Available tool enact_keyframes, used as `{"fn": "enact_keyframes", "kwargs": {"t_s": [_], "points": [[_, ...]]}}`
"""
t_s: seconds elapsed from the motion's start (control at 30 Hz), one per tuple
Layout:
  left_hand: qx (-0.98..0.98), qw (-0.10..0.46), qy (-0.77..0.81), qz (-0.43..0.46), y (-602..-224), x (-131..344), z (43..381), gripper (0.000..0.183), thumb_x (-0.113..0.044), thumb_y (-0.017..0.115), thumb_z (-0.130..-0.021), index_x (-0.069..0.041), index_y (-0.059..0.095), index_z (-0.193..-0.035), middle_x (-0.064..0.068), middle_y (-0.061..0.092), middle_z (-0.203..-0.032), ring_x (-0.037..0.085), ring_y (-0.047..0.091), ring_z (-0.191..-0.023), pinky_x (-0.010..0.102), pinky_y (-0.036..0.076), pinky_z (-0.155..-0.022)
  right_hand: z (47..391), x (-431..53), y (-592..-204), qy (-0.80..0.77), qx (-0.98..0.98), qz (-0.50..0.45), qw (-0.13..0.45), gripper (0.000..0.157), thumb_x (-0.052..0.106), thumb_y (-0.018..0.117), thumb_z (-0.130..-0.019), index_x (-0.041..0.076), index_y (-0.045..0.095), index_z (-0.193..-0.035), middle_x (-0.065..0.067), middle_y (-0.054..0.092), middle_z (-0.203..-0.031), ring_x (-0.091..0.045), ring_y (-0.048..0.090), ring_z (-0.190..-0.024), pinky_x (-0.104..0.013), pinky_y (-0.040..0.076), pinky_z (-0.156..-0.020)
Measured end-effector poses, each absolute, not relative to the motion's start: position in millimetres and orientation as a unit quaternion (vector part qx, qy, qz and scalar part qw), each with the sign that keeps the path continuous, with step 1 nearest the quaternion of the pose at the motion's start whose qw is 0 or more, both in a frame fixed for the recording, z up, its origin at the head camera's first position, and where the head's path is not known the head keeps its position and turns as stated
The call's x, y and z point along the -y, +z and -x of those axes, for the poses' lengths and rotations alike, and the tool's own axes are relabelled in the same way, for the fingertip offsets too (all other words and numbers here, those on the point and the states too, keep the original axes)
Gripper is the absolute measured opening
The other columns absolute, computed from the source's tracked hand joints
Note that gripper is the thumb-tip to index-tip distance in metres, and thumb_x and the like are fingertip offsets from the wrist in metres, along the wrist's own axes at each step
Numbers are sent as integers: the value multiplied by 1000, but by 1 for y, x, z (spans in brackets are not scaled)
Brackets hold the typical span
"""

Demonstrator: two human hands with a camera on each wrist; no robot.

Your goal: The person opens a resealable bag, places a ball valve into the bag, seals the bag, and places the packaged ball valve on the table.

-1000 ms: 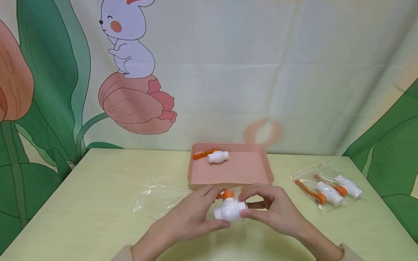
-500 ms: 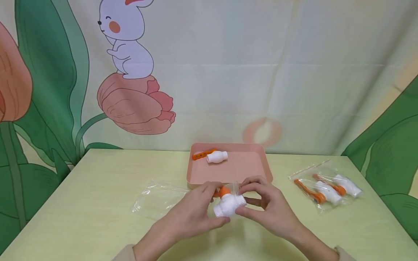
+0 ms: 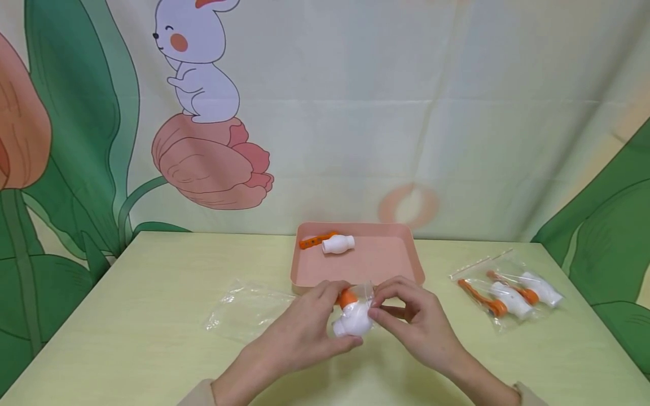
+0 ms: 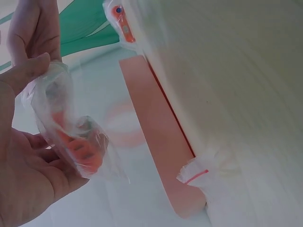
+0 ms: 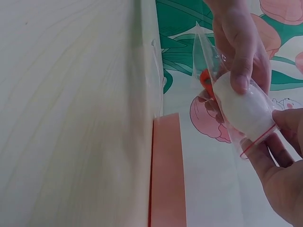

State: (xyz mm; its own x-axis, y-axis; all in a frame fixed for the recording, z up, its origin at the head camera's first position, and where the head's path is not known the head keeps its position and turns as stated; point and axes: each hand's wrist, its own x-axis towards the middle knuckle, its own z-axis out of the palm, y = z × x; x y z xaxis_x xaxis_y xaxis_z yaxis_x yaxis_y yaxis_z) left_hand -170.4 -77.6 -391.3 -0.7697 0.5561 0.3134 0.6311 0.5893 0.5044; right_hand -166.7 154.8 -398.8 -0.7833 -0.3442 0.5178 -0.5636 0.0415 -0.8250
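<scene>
A white ball valve [image 3: 355, 321] with an orange handle [image 4: 85, 151] lies inside a clear zip bag [image 5: 203, 52], held above the table in front of the tray. My left hand [image 3: 299, 330] grips the bagged valve from the left, thumb below and fingers behind it. My right hand [image 3: 421, 321] pinches the bag at its right end with thumb and fingertips. In the right wrist view the bag's red zip line runs beside the right fingers [image 5: 260, 156]. The valve's white body fills the bag close to that end.
Behind the hands stands a pink tray [image 3: 386, 276] holding another white valve [image 3: 338, 244] and an orange handle [image 3: 311, 242]. A flat clear bag [image 3: 244, 310] lies left on the table. Two bagged valves [image 3: 510, 299] lie at the right. A printed curtain [image 3: 330, 141] hangs behind.
My right fingers have shifted slightly left and drawn together, from around the valve's right end to a pinch on the bag's edge. The valve has tilted, right end up.
</scene>
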Motion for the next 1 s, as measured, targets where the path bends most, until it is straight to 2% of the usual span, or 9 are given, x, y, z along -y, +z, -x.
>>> {"fn": "enact_keyframes", "kwargs": {"t_s": [0.17,0.3,0.47,0.6,0.73,0.83,1.0], "points": [[891,52,-308,330,-392,76,171,70,-38,83,-87,-6,51,-142,-4,60,-122,12,58,-106,33,52,-93,168,-154,-401,625,714,-303,86,16,-8,72,-92,6,68,-101,-14,65,-99,-21,64,-97,-39,62,-79],[887,27,-327,324,-391,75,172,70,-39,81,-89,-8,50,-143,-7,59,-116,12,58,-103,31,52,-91,168,-152,-401,631,711,-297,86,12,-4,70,-95,6,68,-101,-16,66,-99,-23,65,-95,-35,62,-75],[860,-18,-390,328,-391,76,173,66,-42,79,-91,-22,48,-146,-13,60,-106,10,57,-91,26,51,-80,169,-151,-400,619,716,-306,98,13,-6,67,-97,6,67,-103,-13,67,-101,-23,66,-95,-33,61,-74],[835,-61,-445,317,-389,78,173,52,-45,73,-96,-29,51,-139,-11,61,-99,12,55,-86,27,49,-74,171,-154,-399,614,725,-299,92,11,-5,65,-98,5,63,-103,-12,67,-102,-24,67,-97,-33,61,-79],[818,-91,-481,304,-387,81,174,38,-40,66,-102,-25,55,-135,-8,61,-102,14,57,-92,27,51,-78,173,-158,-397,619,726,-290,75,9,-4,64,-99,3,61,-103,-14,66,-102,-27,68,-101,-35,59,-87],[807,-107,-496,301,-386,82,173,34,-37,62,-104,-21,57,-135,-8,63,-108,14,59,-100,29,52,-84,174,-160,-396,617,729,-288,71,7,-4,63,-100,2,61,-104,-15,66,-102,-30,69,-100,-32,59,-86],[786,-143,-529,286,-383,83,172,30,-35,58,-106,-21,61,-133,1,66,-107,25,63,-95,33,57,-72,175,-162,-394,619,726,-291,73,7,-5,61,-100,0,60,-104,-14,68,-101,-27,71,-98,-29,59,-84]]}}
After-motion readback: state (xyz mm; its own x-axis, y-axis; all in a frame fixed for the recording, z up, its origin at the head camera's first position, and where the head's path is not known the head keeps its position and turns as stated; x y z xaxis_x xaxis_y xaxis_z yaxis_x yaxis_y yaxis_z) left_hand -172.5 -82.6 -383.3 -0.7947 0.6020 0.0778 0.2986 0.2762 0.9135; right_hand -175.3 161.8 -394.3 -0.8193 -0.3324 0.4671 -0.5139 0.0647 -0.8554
